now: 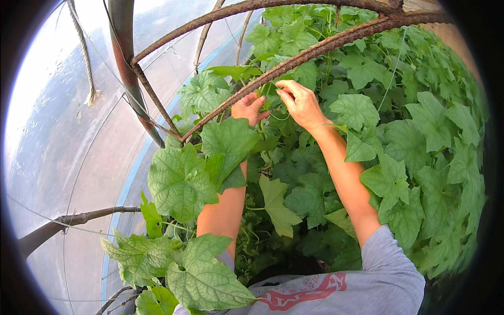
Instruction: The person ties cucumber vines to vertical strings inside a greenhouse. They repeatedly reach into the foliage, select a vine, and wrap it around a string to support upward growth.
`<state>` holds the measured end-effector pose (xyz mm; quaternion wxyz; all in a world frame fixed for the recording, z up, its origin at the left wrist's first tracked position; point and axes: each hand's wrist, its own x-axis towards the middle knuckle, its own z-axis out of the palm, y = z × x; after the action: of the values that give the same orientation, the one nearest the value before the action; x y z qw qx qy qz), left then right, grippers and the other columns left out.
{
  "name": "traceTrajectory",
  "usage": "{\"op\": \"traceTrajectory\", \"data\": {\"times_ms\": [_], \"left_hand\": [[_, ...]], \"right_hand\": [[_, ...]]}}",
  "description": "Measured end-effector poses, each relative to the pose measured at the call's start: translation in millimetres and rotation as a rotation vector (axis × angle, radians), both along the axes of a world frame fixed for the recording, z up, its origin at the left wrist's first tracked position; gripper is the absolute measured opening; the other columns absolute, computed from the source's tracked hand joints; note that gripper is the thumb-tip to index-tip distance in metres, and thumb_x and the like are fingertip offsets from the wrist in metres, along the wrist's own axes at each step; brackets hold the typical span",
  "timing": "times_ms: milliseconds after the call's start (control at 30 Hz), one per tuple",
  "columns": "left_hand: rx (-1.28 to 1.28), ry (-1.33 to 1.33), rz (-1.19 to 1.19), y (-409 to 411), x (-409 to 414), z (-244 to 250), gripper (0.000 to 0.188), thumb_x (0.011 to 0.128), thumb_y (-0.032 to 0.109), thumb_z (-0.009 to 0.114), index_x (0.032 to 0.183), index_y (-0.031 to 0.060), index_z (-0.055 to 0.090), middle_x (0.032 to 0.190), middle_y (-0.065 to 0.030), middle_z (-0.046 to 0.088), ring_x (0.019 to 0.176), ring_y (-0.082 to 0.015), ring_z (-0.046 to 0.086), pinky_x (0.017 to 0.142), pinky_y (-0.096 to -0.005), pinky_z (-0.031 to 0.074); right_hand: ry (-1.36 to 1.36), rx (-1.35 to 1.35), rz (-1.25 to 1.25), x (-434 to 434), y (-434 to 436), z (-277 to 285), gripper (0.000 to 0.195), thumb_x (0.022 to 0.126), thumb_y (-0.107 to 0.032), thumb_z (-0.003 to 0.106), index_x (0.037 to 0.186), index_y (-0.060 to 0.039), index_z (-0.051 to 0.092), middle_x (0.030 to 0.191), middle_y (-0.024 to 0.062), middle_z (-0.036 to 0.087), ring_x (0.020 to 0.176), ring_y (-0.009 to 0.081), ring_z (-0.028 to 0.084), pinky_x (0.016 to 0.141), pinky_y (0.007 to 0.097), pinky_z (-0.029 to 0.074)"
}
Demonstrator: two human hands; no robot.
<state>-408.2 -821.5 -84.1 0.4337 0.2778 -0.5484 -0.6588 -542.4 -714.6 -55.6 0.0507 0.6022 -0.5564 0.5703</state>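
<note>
My left hand [249,109] reaches up beneath a rusty bar, thumb and fingers pinching a slender green vine shoot [264,103]. Just to its right, my right hand [302,103] has its fingertips drawn together at a thin strand [280,118] that loops between the hands. Whether the strand is string or tendril is hard to tell. A broad lobed leaf [230,138] covers my left wrist and part of the forearm. Another large leaf [183,183] hangs left of that arm.
A rusty ribbed steel bar [299,55] slants just above my hands, joined to a metal post [128,67]. Clear plastic sheeting [94,157] curves along the left, with a hanging rope [83,51] and a wooden pole [82,218]. Dense vine foliage [417,134] fills the right.
</note>
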Motion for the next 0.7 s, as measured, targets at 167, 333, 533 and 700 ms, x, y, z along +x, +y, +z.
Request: {"op": "traceTrajectory", "data": {"times_ms": [167,333,533,700], "left_hand": [[-0.141,0.058,-0.138,-2.8,-22.1,-5.2,0.021,0.089,0.007,0.062,0.108,-0.0014,0.057,0.100,-0.0074,0.061,0.091,-0.0164,0.062,0.075,-0.0347,0.060],[-0.206,0.081,-0.179,1.5,-26.4,2.3,0.035,0.091,0.022,0.062,0.115,-0.0031,0.059,0.104,-0.0093,0.063,0.090,-0.0169,0.062,0.067,-0.0319,0.056],[-0.135,0.010,-0.060,18.3,-22.6,27.0,0.031,0.094,0.029,0.055,0.095,-0.0008,0.062,0.085,-0.0042,0.058,0.074,-0.0112,0.055,0.064,-0.0295,0.054],[-0.174,0.014,0.022,9.8,-16.9,21.4,0.028,0.094,0.025,0.055,0.087,-0.0008,0.062,0.077,-0.0038,0.056,0.070,-0.0122,0.056,0.060,-0.0325,0.057]], "right_hand": [[0.340,-0.049,-0.122,-12.7,1.7,-10.8,0.017,0.084,-0.010,0.060,0.101,-0.0101,0.064,0.086,0.0073,0.060,0.081,0.0301,0.061,0.068,0.0399,0.051],[0.499,0.054,-0.244,-11.3,5.0,-10.9,0.026,0.079,-0.006,0.058,0.104,-0.0122,0.064,0.087,0.0055,0.056,0.084,0.0270,0.059,0.069,0.0399,0.052],[0.610,0.197,-0.279,-8.3,4.1,-3.8,0.031,0.077,-0.004,0.056,0.106,-0.0122,0.064,0.091,0.0061,0.056,0.089,0.0279,0.057,0.072,0.0406,0.051],[0.598,0.222,-0.216,-4.3,2.0,2.5,0.026,0.079,-0.003,0.056,0.103,-0.0104,0.064,0.090,0.0084,0.061,0.088,0.0301,0.057,0.075,0.0409,0.050]]}}
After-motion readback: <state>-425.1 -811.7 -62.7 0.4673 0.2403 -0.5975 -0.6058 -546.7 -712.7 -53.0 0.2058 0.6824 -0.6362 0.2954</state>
